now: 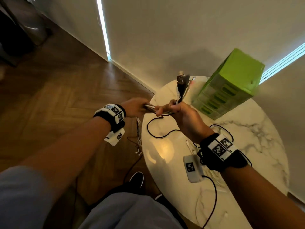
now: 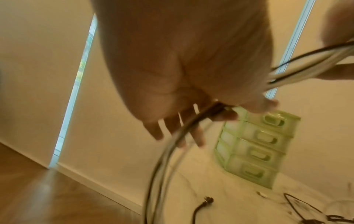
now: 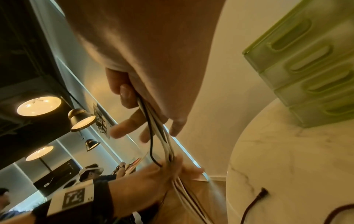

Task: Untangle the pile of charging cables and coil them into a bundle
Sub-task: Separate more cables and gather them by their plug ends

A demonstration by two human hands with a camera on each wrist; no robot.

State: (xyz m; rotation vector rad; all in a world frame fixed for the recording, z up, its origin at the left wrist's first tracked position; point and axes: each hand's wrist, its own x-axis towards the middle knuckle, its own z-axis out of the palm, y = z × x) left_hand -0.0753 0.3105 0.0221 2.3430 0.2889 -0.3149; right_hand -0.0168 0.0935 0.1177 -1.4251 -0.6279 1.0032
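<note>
Several white and black charging cables (image 1: 180,92) run together as one bundle between my hands, above the left edge of the round marble table (image 1: 247,129). My right hand (image 1: 179,109) grips the bundle with the plug ends sticking up past it; thumb and fingers pinch the cables (image 3: 162,136). My left hand (image 1: 137,107) holds the same cables (image 2: 166,151) a little to the left, and their free lengths (image 1: 139,141) hang down beside the table. Another black cable (image 1: 147,128) lies looped on the tabletop, with its plug (image 3: 263,193) showing in the right wrist view.
A green drawer unit (image 1: 231,86) stands at the table's back, close to my right hand. More white and black cable (image 1: 189,147) lies under my right wrist. The wall is just behind the table, wood floor to the left, my shoe (image 1: 137,178) below. People (image 3: 90,174) stand far off.
</note>
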